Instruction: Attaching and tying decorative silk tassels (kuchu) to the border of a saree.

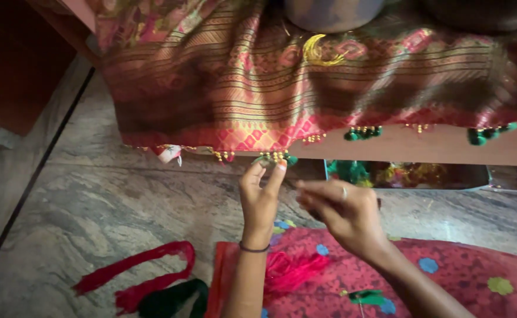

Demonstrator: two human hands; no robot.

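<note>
Green tassels [363, 133] already hang along the right of the sari hem [258, 138], while our left hand [261, 194] pinches an unfinished tassel [275, 158] at mid-hem and our right hand [344, 212] hovers beside it, fingers closed as if on thread we cannot see.

We see the cloth [305, 82] draped over the table [423, 147], its hem hanging down the front. A pot [332, 13] stands on the cloth at the back. Tassels [363, 133] hang along the hem. The left hand [259, 200] reaches up to the hem and touches a tassel there; the right hand [344, 215] is just beside it, to the right and lower. Under the table lies a tray [408, 175]. A cushion [447, 277] lies below the hands, with thread [294, 271] on it. A ribbon [138, 277] lies on the floor [123, 206] to the left.
</note>
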